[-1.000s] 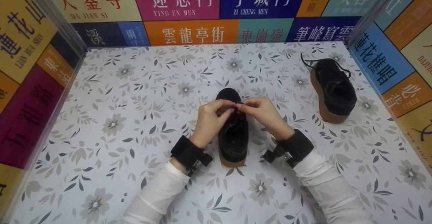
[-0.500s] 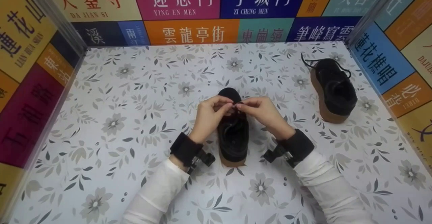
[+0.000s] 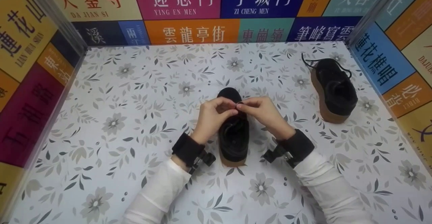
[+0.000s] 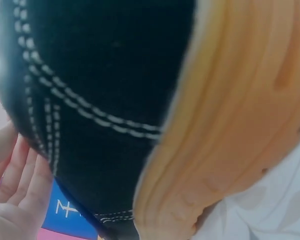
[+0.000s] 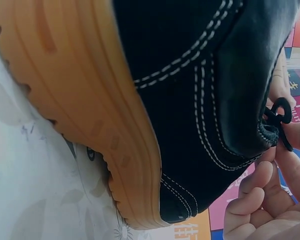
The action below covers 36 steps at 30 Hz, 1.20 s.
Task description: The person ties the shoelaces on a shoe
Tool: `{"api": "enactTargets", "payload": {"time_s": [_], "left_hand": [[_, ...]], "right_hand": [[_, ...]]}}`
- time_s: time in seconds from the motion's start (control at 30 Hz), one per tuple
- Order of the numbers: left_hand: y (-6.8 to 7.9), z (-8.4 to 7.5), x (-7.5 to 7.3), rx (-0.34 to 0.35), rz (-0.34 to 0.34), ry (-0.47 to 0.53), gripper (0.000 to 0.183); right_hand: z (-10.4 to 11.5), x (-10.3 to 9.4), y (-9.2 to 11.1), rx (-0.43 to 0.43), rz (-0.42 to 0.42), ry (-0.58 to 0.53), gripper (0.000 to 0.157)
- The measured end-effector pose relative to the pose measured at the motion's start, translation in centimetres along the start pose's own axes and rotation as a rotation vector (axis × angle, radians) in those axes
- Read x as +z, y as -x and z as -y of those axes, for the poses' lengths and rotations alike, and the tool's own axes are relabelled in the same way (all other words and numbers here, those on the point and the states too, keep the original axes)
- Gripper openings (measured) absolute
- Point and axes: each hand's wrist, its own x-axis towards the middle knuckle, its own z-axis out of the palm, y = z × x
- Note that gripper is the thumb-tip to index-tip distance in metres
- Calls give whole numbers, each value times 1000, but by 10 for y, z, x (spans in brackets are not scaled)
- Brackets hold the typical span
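Observation:
A black lace-up shoe with white stitching and a thick tan sole stands in the middle of the table, toe pointing away. My right hand pinches its black shoelace between thumb and forefinger over the front of the shoe. In the right wrist view a small loop of shoelace stands up at the top of the lacing, by the fingertips. My left hand comes in from the other side, forefinger close to the right fingertips, thumb a little apart below. I cannot tell whether it grips the lace; the shoe hides its fingertips in the left wrist view.
A second black shoe with a tan sole stands at the back right, its lace ends hanging loose. The table wears a white floral cover. Coloured panels with large characters wall in the back and both sides.
My left thumb and forefinger, close together half a second ago, have moved a little apart over the lacing. My right hand and both shoes have stayed nearly in place.

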Motion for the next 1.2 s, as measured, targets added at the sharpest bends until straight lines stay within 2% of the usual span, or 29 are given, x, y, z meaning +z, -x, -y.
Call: {"api": "enactTargets", "payload": {"time_s": [0.17, 0.37, 0.6, 0.73, 0.9, 1.0, 1.07, 1.2], "left_hand": [[0, -1, 2, 26, -8, -23, 17], [1, -1, 4, 49, -29, -66, 17], [0, 3, 4, 18, -40, -78, 20], [0, 4, 3, 24, -40, -156, 24], [0, 3, 2, 44, 0, -283, 27], [-1, 2, 2, 32, 39, -316, 25], [-1, 1, 1, 19, 60, -309, 25], [-3, 0, 1, -18, 94, -211, 25]], "right_hand": [[0, 0, 1, -16, 3, -4, 16], [0, 2, 2, -46, 2, -10, 23], [0, 2, 3, -54, -5, -13, 20], [1, 2, 4, -63, -7, -5, 16], [1, 2, 4, -52, -18, -3, 17], [2, 3, 5, -45, -26, 8, 17], [2, 3, 5, -45, -31, 12, 18], [0, 3, 5, -49, -31, 11, 23]]}}
